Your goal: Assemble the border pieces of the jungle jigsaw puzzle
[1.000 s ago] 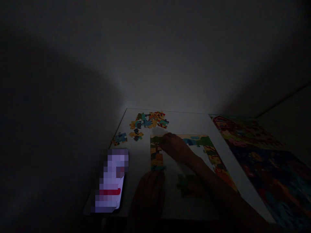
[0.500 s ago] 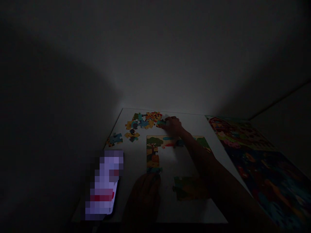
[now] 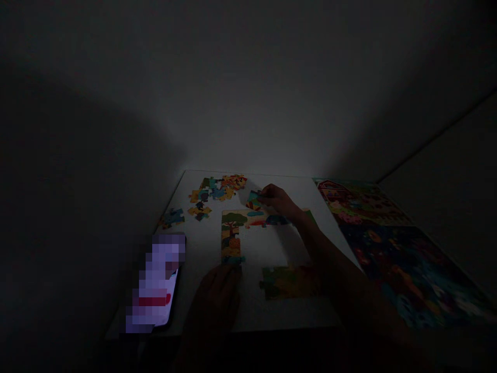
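My right hand (image 3: 275, 198) is closed in a pinch on a green and teal puzzle piece (image 3: 254, 199), tilted up over the white table. Just below it is a partly joined jigsaw puzzle (image 3: 232, 235), with a tree in its top left corner and a strip along the top. My left hand (image 3: 217, 290) lies flat on the table, its fingertips at the lower end of the puzzle's left column. Between the hands and lower right, a joined green section (image 3: 287, 284) lies apart, partly under my right forearm's shadow.
Loose puzzle pieces (image 3: 223, 192) are heaped at the back left, with a few more (image 3: 173, 217) by the left edge. A lit phone (image 3: 171, 305) lies at the left. Two colourful pictures (image 3: 373, 207) cover the right side. The room is dim.
My right hand has lifted the green and teal puzzle piece away from the heap and drawn it toward the puzzle. My left hand stays by the left column. The view has shifted slightly.
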`<state>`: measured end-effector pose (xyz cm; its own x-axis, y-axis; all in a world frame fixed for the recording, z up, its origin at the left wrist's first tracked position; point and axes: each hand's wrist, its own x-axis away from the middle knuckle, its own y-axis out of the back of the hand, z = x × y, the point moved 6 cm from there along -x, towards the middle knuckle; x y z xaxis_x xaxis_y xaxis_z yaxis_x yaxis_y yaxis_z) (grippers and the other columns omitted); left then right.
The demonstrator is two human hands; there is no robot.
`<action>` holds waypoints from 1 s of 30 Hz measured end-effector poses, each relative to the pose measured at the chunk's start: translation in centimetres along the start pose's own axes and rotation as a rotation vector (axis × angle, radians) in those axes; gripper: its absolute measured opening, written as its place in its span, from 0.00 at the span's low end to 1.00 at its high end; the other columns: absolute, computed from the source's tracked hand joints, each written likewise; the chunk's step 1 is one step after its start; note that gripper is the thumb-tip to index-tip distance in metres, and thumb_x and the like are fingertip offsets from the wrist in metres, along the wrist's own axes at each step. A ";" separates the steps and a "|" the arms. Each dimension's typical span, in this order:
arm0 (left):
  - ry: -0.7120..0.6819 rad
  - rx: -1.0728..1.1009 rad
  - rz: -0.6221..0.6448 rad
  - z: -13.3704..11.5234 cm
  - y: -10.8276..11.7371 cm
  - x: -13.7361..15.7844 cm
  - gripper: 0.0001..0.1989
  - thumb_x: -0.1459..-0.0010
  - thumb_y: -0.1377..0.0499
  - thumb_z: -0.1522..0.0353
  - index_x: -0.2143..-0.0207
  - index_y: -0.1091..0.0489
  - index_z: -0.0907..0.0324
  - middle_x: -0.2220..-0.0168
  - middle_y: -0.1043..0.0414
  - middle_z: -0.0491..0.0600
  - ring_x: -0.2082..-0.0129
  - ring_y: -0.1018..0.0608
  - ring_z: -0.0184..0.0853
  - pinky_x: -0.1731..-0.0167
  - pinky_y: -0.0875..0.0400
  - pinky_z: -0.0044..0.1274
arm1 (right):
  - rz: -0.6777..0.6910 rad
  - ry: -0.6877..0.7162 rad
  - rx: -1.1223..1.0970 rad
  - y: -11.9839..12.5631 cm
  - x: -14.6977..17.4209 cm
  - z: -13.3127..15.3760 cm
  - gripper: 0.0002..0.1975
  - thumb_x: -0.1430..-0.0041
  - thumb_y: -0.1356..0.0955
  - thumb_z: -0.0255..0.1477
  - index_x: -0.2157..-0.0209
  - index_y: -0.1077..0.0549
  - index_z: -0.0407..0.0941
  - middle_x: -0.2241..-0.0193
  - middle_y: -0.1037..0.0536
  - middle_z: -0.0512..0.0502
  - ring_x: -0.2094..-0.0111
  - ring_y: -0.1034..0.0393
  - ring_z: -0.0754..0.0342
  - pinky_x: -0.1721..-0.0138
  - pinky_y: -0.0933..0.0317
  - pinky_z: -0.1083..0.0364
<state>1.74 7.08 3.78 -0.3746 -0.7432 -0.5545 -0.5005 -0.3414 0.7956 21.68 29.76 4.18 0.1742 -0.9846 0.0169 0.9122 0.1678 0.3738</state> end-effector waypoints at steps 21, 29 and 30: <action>0.165 0.032 -0.024 -1.0 2.3 2.8 0.14 0.36 0.49 0.75 0.50 0.32 0.58 0.55 0.26 0.53 0.55 0.24 0.36 0.55 0.26 0.29 | 0.120 0.231 0.456 -9.9 18.2 2.8 0.06 0.40 0.31 0.24 0.60 0.26 0.47 0.62 0.21 0.45 0.58 0.27 0.49 0.56 0.34 0.51; 0.084 0.009 -0.010 -1.8 2.1 3.5 0.13 0.36 0.49 0.75 0.53 0.29 0.58 0.55 0.26 0.53 0.53 0.26 0.39 0.52 0.27 0.32 | 0.054 0.431 0.655 -11.1 18.9 2.4 0.07 0.37 0.31 0.28 0.57 0.24 0.46 0.61 0.22 0.42 0.58 0.29 0.48 0.54 0.35 0.50; 0.093 0.008 -0.016 -1.8 2.0 3.5 0.12 0.36 0.48 0.75 0.53 0.29 0.58 0.56 0.26 0.53 0.54 0.26 0.39 0.53 0.27 0.32 | 0.042 0.429 0.676 -11.1 18.9 2.3 0.08 0.36 0.32 0.28 0.56 0.24 0.46 0.61 0.22 0.42 0.57 0.30 0.48 0.54 0.35 0.50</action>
<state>0.80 2.80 3.90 -0.2924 -0.7882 -0.5415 -0.5125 -0.3489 0.7846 13.95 9.12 2.50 0.4556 -0.8504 -0.2633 0.5039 0.0025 0.8638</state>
